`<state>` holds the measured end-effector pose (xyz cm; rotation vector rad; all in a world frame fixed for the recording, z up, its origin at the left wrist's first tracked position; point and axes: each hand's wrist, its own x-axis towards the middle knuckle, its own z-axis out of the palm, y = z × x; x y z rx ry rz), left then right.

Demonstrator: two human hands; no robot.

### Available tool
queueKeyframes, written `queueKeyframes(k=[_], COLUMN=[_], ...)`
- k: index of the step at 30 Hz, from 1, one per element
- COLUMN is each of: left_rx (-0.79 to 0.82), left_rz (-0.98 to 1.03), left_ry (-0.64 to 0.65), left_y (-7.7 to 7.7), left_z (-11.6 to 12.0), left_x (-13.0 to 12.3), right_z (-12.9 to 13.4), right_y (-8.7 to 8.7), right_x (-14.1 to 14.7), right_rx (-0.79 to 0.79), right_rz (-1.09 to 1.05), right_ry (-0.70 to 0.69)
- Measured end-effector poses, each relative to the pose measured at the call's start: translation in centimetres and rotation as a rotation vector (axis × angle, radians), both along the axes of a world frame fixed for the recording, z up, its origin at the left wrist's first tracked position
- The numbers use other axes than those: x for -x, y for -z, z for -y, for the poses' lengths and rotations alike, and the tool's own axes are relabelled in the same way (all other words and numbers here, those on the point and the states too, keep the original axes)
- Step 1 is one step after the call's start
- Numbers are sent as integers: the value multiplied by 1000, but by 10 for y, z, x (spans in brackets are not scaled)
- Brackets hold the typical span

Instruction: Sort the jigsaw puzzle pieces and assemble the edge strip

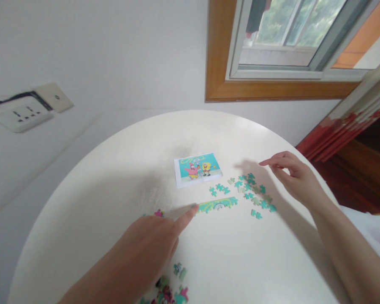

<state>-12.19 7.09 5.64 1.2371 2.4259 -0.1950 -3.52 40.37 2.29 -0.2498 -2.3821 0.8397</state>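
Note:
An assembled strip of jigsaw puzzle [220, 204], teal with yellow-green shapes, lies on the white table. My left hand [155, 236] rests its outstretched index finger on the strip's left end, the other fingers mostly hidden below. To the right, my right hand [288, 173] hovers over the table, index finger extended and the others loosely bent, with nothing visible in it. Loose teal and greenish puzzle pieces [248, 185] are spread between that hand and the strip. Behind the strip lies a reference picture [198, 169] with cartoon figures.
More mixed puzzle pieces [166, 292] lie near the front, partly behind my left arm, and a pink piece [158, 213] shows beyond my left hand. The round white table [114, 169] stands near a wall with a socket [22, 113] and a wood-framed window [218, 86].

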Motion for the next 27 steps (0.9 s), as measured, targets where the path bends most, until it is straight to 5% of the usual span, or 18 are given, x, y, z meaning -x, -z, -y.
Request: queueKeyframes(k=[18,27], left_rx=[-5,-60], left_rz=[-29,-30], left_ry=[-41,-35], left_y=[-6,3], left_z=[4,11], left_x=[14,16], right_z=[-1,-1], right_y=[-2,-2], right_x=[-2,-2], right_rx=[9,10], right_rz=[-3,-13], right_ry=[10,7])
